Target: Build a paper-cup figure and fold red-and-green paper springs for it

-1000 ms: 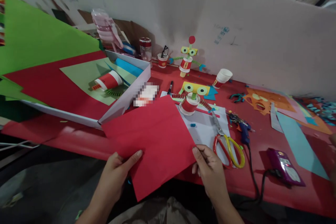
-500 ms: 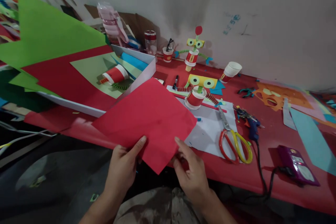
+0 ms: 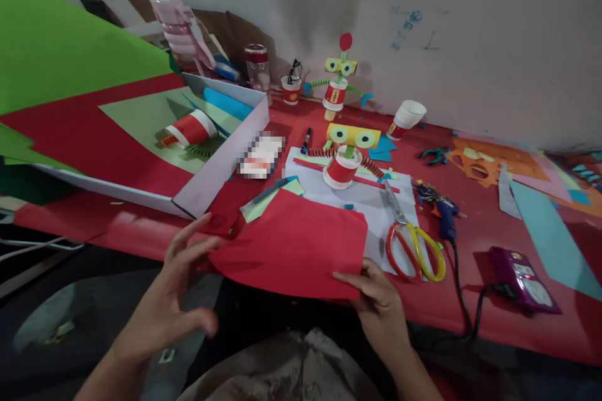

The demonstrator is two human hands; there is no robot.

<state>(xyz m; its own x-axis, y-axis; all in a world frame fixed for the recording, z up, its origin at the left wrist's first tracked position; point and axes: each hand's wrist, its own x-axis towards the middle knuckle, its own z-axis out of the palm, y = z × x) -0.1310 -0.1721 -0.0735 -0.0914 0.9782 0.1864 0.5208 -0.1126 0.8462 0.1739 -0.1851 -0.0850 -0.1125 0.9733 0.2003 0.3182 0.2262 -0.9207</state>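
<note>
A sheet of red paper [image 3: 296,244] hangs at the front edge of the table, its right corner pinched between the thumb and fingers of my right hand [image 3: 379,301]. My left hand [image 3: 176,291] is open, thumb and fingers spread, just off the sheet's left end. Behind the sheet lie a pen [image 3: 263,195] and pale green paper scraps [image 3: 270,205]. A paper-cup robot [image 3: 341,168] with yellow eyes and coiled arms rests on white paper [image 3: 376,232]. To its right are scissors [image 3: 409,241] with red and yellow handles.
At left stands a white box [image 3: 226,169] holding coloured sheets and a cup figure [image 3: 192,128]. A blurred phone [image 3: 262,155] lies beside it. Further right are a glue gun [image 3: 442,207], its cord, a purple device [image 3: 524,282] and stacked cups [image 3: 407,118]. Another cup robot [image 3: 335,94] stands by the wall.
My left hand has let go of the red paper and opened out to the left. The sheet has turned and dropped lower, uncovering the phone and pen. My right hand has moved right, still gripping it.
</note>
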